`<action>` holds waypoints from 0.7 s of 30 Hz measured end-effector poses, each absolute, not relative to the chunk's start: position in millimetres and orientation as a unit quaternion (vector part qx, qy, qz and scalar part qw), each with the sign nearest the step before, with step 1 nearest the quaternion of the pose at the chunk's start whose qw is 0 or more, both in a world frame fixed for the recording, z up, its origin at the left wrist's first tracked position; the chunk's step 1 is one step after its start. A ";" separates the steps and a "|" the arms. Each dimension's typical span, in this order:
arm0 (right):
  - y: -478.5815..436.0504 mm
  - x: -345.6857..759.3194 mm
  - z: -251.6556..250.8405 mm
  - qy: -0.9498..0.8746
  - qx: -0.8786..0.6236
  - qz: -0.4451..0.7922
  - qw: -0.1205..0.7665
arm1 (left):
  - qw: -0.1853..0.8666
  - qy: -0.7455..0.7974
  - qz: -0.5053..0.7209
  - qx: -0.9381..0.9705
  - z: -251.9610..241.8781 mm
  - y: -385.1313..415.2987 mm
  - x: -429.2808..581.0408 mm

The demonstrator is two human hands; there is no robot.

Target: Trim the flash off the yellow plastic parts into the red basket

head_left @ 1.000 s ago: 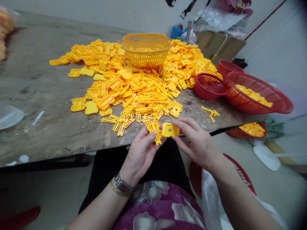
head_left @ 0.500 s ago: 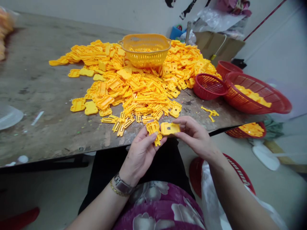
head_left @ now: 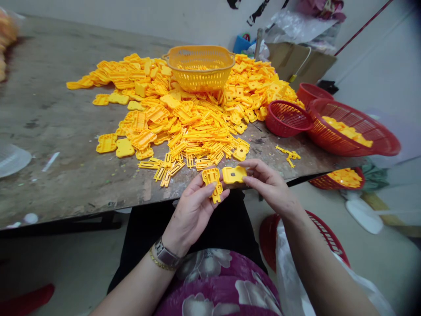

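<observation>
My left hand (head_left: 195,202) holds a ribbed yellow plastic piece (head_left: 211,176) with its thumb on it, and a narrow yellow strip lies along that piece, its end sticking out at the bottom. Between the thumb and fingers of my right hand (head_left: 268,186) is a smooth yellow cover (head_left: 234,174) with a small square hole. The two pieces are side by side, with a narrow gap between them, at the table's front edge. Just beyond my hands lie yellow strips (head_left: 164,169) and a large pile of yellow parts (head_left: 197,127).
A yellow basket (head_left: 200,81) stands in the pile. On the right are a small red basket (head_left: 287,125), a wide red basket (head_left: 355,147) with yellow parts, and some yellow scraps (head_left: 289,154). The worn table (head_left: 66,118) extends left.
The cover in my right hand has tilted so its face with the hole shows more, and it has moved slightly right, away from the ribbed piece. My left hand has barely moved.
</observation>
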State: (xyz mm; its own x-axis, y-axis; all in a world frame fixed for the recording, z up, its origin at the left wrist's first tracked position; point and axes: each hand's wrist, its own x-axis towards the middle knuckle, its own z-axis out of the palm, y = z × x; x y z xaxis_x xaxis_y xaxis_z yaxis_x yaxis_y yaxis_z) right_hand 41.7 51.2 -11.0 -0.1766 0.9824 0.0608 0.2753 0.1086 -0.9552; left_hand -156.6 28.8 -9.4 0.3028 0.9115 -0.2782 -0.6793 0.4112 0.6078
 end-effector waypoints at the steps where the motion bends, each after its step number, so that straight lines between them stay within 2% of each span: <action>1: 51.7 42.2 -10.2 -0.625 -0.504 0.443 0.400 | 0.786 0.306 0.503 0.190 -9.0 28.6 -156.9; 21: 75.8 41.4 -3.7 -0.601 -0.530 0.471 0.368 | 0.821 0.315 0.459 0.131 -1.3 27.6 -159.1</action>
State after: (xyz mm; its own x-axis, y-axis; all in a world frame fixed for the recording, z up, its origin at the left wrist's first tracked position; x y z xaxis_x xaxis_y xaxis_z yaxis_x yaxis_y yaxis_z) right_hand 41.4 75.8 -3.7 -0.1671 0.9843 -0.0574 0.2915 -0.0063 -0.9566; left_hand -159.1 27.6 -1.3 0.3811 0.8356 -0.3956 -0.6703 0.5444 0.5043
